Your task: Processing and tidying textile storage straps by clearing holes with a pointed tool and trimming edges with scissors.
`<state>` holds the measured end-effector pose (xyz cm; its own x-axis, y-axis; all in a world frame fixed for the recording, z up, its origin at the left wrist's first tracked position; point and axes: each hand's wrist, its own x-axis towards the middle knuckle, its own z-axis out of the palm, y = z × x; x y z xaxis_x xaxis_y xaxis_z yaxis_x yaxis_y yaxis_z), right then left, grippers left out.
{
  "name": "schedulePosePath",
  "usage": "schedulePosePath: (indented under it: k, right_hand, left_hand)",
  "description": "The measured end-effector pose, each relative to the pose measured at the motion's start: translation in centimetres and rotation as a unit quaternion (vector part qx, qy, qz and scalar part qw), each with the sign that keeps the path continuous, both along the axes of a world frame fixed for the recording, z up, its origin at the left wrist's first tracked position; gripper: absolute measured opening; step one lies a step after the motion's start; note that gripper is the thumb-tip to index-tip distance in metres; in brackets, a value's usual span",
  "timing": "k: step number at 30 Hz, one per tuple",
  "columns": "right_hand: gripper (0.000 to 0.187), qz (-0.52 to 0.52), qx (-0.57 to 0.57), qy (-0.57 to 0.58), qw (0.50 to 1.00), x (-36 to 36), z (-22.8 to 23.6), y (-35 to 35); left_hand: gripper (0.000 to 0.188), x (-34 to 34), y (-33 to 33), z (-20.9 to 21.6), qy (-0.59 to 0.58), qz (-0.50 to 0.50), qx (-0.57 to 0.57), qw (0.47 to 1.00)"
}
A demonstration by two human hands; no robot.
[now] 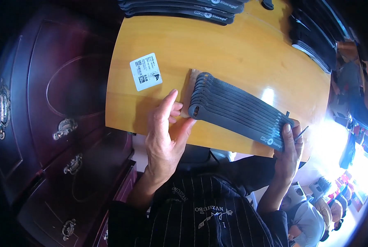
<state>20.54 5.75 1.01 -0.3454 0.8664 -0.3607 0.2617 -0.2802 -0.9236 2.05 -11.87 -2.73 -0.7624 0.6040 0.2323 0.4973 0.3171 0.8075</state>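
Observation:
A fanned stack of dark grey straps (237,109) slants over the table, each strap with a rounded left end; the nearest shows a slot there. My right hand (289,153) grips the stack's right end, thumb on top. A thin dark strip (302,132) sticks out beside those fingers; its kind is unclear. By the left end is my left hand (163,138), fingers apart, the thumb tip at or very near the nearest strap's end. I cannot tell whether it touches. A narrow brown piece (188,91) stands along the straps' left ends.
A white printed label card (146,72) lies on the yellow wooden table (171,45). More dark straps (180,10) are piled at the far edge, and a dark pile (314,35) sits far right. Dark red cabinets (72,103) stand left; people (305,214) are at lower right.

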Motion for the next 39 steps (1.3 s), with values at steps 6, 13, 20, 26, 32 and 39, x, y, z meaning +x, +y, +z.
schedulePosePath:
  k: [6,13,20,26,32,39]
  right_hand:
    - [0.020,0.007,-0.007,-0.017,1.000,-0.3,0.0,-0.3]
    - [0.022,0.016,-0.016,-0.040,0.999,-0.6,0.2,-0.4]
    - [0.020,-0.017,0.011,-0.033,0.999,-0.3,-0.8,-0.3]
    - [0.017,-0.001,-0.014,-0.054,0.998,-0.7,-0.1,-0.4]
    - [0.017,-0.042,-0.025,-0.002,0.999,-0.2,0.0,-0.2]
    - [0.015,-0.018,-0.017,0.066,0.998,1.8,1.4,0.0]
  left_hand:
    - [0.073,0.1,-0.1,-0.3,0.008,-0.001,0.024,1.000]
    - [0.072,0.0,-0.1,-0.3,0.006,-0.011,0.028,1.000]
    - [0.071,0.1,0.0,-0.9,0.014,-0.015,0.049,0.999]
    - [0.067,-0.1,-0.4,-0.3,0.009,-0.005,0.022,1.000]
    - [0.064,0.3,0.0,-0.4,0.019,-0.009,0.034,0.999]
    - [0.059,-0.9,0.3,1.8,0.057,-0.021,0.042,0.997]
